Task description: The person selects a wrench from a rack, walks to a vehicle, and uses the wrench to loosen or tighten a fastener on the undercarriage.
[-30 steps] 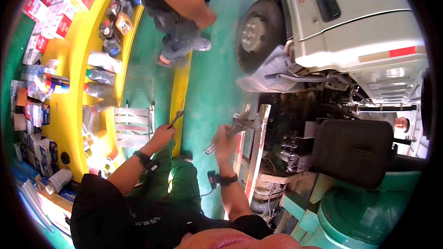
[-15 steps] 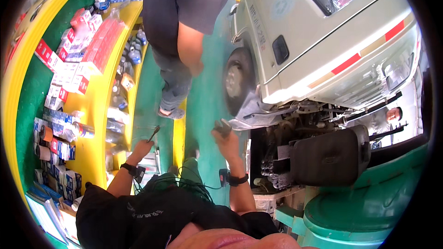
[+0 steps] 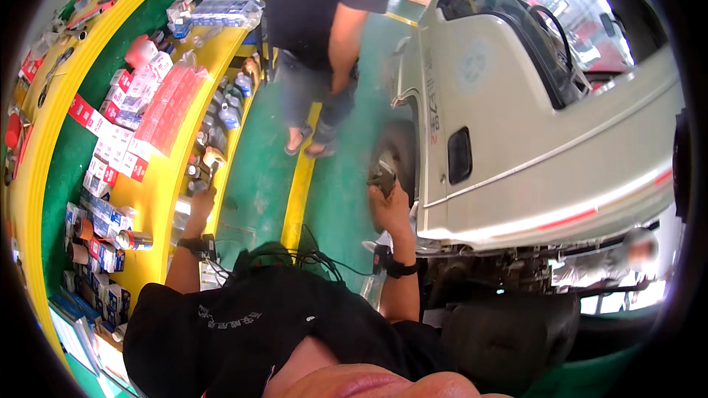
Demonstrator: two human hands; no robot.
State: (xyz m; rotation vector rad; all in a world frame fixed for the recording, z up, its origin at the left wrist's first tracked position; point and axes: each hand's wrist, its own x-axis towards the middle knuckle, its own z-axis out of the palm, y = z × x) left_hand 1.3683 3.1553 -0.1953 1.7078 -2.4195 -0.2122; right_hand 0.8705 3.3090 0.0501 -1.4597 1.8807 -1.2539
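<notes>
Grey metal part [image 3: 382,175] sits clutched in the raised right hand [image 3: 389,210] beside the white truck cab [image 3: 516,147], while the left hand [image 3: 200,203] grips a slim tool [image 3: 213,169] near the yellow shelf [image 3: 158,191]; keeping both grips firm seems wise.

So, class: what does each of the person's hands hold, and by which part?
The left hand grips a slim dark tool by its lower end; the right hand holds a small dark metal part from below.
</notes>
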